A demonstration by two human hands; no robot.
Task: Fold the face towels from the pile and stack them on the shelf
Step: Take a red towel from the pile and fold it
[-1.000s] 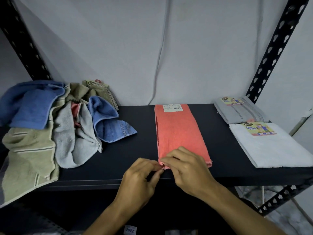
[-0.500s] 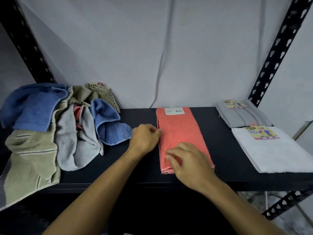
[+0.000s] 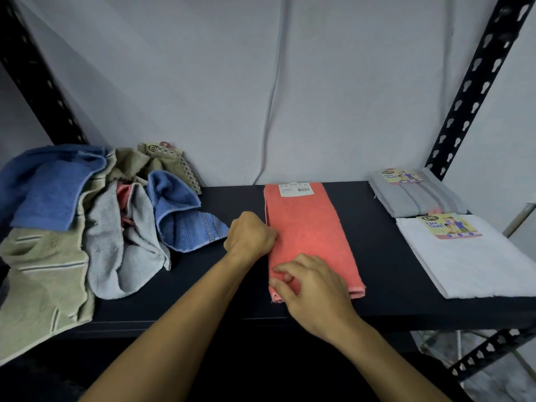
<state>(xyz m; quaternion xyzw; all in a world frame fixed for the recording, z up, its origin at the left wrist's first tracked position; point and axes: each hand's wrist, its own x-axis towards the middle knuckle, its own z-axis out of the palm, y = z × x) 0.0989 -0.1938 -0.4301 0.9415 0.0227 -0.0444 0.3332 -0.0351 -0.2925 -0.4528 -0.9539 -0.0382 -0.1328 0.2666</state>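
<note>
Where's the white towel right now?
The white towel lies folded at the right end of the shelf, just in front of the grey towel and right of the pink one.

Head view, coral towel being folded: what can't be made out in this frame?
- Coral towel, near left corner: covered by the right hand, so its alignment is unseen.
- Left hand: fingertips curl at the towel's left edge; a pinch cannot be confirmed.
- White tag: print too small to read.
- Pile: towels overlap and the frame's left edge cuts it off, so no count.
</note>
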